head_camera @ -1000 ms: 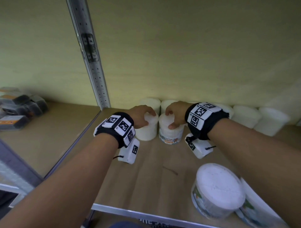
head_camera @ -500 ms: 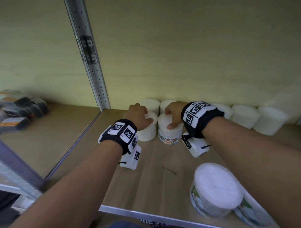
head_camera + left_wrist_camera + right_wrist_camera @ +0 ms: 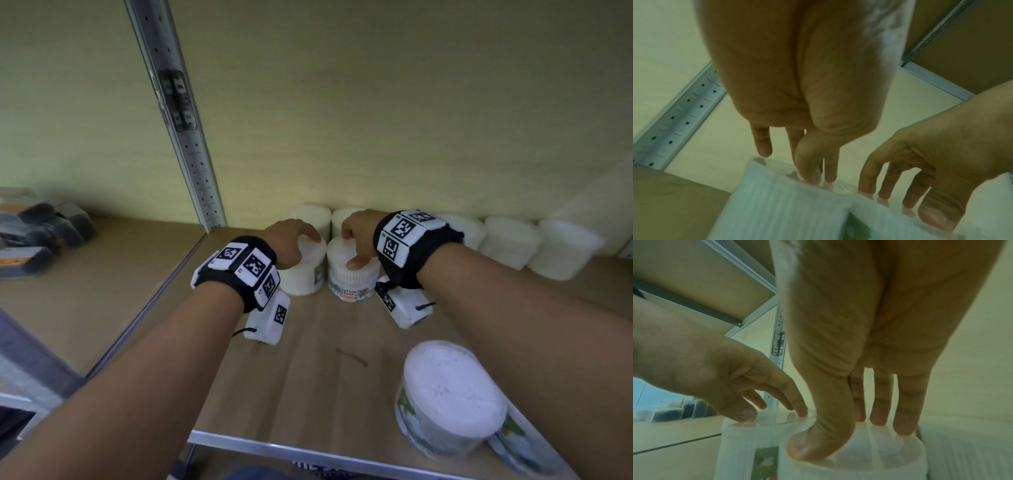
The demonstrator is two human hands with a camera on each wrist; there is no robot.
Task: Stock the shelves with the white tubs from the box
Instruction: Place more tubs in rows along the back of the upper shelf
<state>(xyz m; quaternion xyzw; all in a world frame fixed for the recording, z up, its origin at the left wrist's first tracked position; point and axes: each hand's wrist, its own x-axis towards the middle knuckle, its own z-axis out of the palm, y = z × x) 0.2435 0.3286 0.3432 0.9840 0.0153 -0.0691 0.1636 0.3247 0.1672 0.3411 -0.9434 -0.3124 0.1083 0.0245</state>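
Two white tubs stand side by side on the wooden shelf (image 3: pixel 308 370), in front of a back row of like tubs. My left hand (image 3: pixel 294 240) is over the left tub (image 3: pixel 305 277). In the left wrist view its straight fingers (image 3: pixel 828 172) touch the lid of that tub (image 3: pixel 787 203) with their tips. My right hand (image 3: pixel 352 246) is on the right tub (image 3: pixel 352 284), labelled "cotton buds". In the right wrist view its thumb (image 3: pixel 809 444) presses the near rim of this tub (image 3: pixel 859 467) and its fingers reach the far rim, pinching the lid.
A row of white tubs (image 3: pixel 510 246) lines the back wall. A larger white-lidded tub (image 3: pixel 448 401) sits at the front right, another (image 3: pixel 524 448) beside it. A perforated metal upright (image 3: pixel 191 154) divides off the left shelf, where dark packs (image 3: pixel 34 233) lie. The shelf's metal front edge (image 3: pixel 308 452) is near.
Both tubs stay where they stood on the shelf. My left wrist has drawn back a little and sunk, while the right hand has kept its place on its tub.
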